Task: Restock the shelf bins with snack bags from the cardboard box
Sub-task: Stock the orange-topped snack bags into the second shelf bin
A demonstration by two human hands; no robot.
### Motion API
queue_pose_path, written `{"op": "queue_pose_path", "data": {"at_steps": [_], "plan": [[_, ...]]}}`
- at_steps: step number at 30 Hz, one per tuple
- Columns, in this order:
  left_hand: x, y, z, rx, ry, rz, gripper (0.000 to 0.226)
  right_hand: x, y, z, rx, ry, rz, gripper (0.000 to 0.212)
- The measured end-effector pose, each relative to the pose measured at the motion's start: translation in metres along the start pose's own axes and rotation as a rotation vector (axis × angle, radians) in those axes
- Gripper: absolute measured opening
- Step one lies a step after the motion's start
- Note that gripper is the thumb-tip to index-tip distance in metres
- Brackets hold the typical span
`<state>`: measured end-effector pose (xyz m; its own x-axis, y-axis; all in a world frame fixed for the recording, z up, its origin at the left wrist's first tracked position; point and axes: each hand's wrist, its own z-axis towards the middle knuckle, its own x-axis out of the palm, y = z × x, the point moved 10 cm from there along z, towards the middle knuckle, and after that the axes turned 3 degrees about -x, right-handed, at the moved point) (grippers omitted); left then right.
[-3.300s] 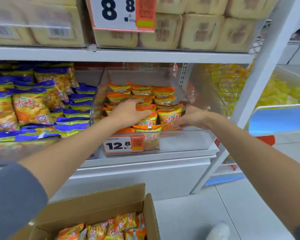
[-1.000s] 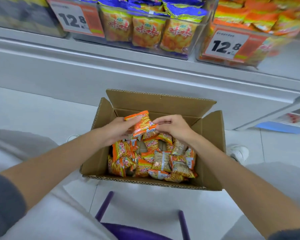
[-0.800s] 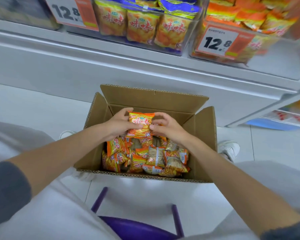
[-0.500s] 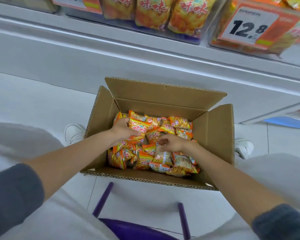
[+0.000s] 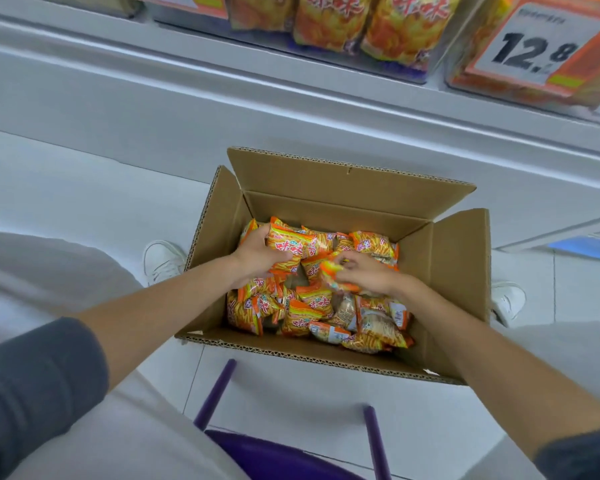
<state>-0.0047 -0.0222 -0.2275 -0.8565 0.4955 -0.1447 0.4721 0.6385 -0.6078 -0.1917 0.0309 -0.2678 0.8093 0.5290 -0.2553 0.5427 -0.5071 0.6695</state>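
An open brown cardboard box (image 5: 326,183) is set on the floor, with many small orange snack bags (image 5: 309,308) left inside. At the box's 10 o'clock, the left hand (image 5: 257,259) has its fingers curled round one orange bag (image 5: 290,249). At 3 o'clock, the right hand (image 5: 373,277) fingers are pinched on a blurred bag (image 5: 331,271). The clear plastic shelf bins (image 5: 437,60) at 12 o'clock already hold bags. Restocking is judged partly done, with much stock yet to be transferred.

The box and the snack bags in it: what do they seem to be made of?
The box is brown corrugated cardboard with a matte finish; the fluted layer shows along its cut edges. The snack bags are probably thin glossy plastic film, printed orange; they crinkle and catch highlights.
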Motion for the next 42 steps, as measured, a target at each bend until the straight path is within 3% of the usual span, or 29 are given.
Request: {"op": "queue_pose_path", "data": {"at_steps": [5, 9, 11, 16, 21, 24, 27, 29, 31, 32, 35, 38, 42], "plan": [[0.004, -0.02, -0.009, 0.055, 0.028, -0.008, 0.044, -0.042, 0.044, -0.035, -0.06, -0.039, 0.179, 0.043], [0.019, -0.044, -0.027, 0.074, 0.078, 0.021, 0.045, -0.063, 0.074, -0.075, -0.104, -0.081, 0.214, 0.021], [0.029, -0.058, -0.04, 0.082, 0.093, 0.003, 0.046, -0.073, 0.086, -0.093, -0.14, -0.106, 0.233, 0.022], [0.069, -0.102, -0.077, 0.146, 0.192, -0.031, 0.081, -0.102, 0.114, -0.133, -0.21, -0.203, 0.218, 0.046], [0.096, -0.169, -0.108, 0.316, 0.172, 0.005, 0.056, -0.137, 0.147, -0.181, -0.328, -0.366, 0.29, 0.038], [0.1, -0.214, -0.126, 0.402, 0.142, 0.044, 0.065, -0.163, 0.162, -0.218, -0.374, -0.406, 0.287, 0.051], [0.118, -0.264, -0.147, 0.492, 0.255, -0.054, 0.061, -0.189, 0.168, -0.251, -0.417, -0.411, 0.212, 0.07], [0.135, -0.299, -0.158, 0.558, 0.31, -0.065, 0.06, -0.211, 0.167, -0.267, -0.456, -0.41, 0.29, 0.078], [0.156, -0.331, -0.167, 0.637, 0.308, -0.02, 0.082, -0.239, 0.166, -0.279, -0.523, -0.412, 0.412, 0.086], [0.168, -0.347, -0.172, 0.676, 0.306, 0.005, 0.092, -0.256, 0.165, -0.287, -0.557, -0.423, 0.447, 0.083], [0.202, -0.393, -0.185, 0.77, 0.29, 0.109, 0.091, -0.308, 0.162, -0.311, -0.624, -0.49, 0.441, 0.059], [0.225, -0.43, -0.184, 0.845, 0.232, 0.25, 0.105, -0.354, 0.153, -0.325, -0.592, -0.566, 0.361, 0.031], [0.241, -0.455, -0.159, 0.856, 0.175, 0.398, 0.088, -0.394, 0.133, -0.316, -0.45, -0.582, 0.322, 0.026]]}}
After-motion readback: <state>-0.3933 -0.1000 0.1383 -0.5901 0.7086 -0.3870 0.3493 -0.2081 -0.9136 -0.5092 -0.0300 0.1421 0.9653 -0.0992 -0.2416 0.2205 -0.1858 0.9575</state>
